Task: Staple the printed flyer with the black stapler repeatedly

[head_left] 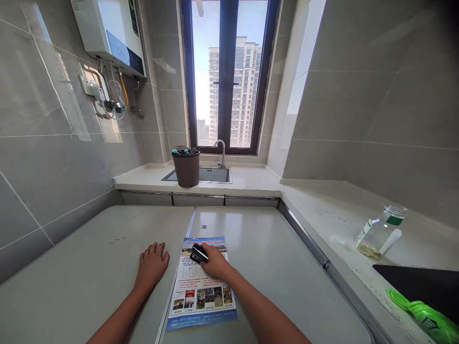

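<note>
A printed flyer (201, 282) with blue edges, red and black text and a row of photos lies on the light grey tabletop. Over its upper part, my right hand (215, 261) is closed around a small, shiny black stapler (198, 253). My left hand (153, 263) rests palm down on the table, left of the flyer, with its fingers stretched out and nothing in it. Two tiny dark strips (204, 226), perhaps staples, lie just beyond the flyer's far edge.
A folding table (287, 286) with a centre seam (191, 222) stands against the white counter (251, 177). On the counter are a brown bin (186, 169), a sink (215, 175), a glass jar (380, 234) and a bright green packet (426, 317) by a black cooktop-like panel (423, 282).
</note>
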A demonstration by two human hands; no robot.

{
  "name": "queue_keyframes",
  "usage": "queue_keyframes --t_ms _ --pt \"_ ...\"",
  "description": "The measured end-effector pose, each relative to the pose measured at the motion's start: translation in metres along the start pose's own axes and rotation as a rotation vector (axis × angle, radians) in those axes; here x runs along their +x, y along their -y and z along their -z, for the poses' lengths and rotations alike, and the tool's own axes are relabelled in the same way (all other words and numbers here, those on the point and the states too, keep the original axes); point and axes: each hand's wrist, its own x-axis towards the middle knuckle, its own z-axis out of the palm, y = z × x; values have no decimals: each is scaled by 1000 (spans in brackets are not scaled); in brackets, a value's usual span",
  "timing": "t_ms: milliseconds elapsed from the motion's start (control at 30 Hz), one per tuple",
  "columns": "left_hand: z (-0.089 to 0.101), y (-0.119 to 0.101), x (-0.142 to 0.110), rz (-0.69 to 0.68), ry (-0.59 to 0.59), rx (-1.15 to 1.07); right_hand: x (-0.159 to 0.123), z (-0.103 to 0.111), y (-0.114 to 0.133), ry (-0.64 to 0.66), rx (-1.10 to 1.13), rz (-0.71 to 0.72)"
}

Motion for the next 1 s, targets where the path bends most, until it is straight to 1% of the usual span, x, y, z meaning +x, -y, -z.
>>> queue_keyframes --t_ms 100,333,400,500,633,700,767,833,867,933,1000 --pt "2 -1 -1 0 0 -16 -15 19 -17 -54 25 -30" --pt "7 -3 -1 28 47 -47 -65 85 -62 -119 86 -116" --pt "7 -3 0 33 58 -40 -77 98 -71 -125 98 -128" --pt "4 -3 1 43 64 -32 -85 102 -78 -181 102 -156" --pt "-2 1 3 35 40 -14 -85 94 -80 -260 85 -180" --pt "-2 4 4 14 15 -26 -86 92 -79 -294 69 -145" --pt "1 2 3 -16 -19 -62 -89 96 -77 -299 33 -78" --pt "9 -12 1 -57 -31 -139 -94 102 -74 -280 -3 -36" --pt "13 -24 0 -74 -7 -205 -96 105 -72 -268 -10 -34" --pt "21 -59 -4 -206 103 -396 -100 111 -70 -246 -9 -35" --pt "26 -102 -8 -414 192 -567 -102 113 -69 -223 -12 -24"
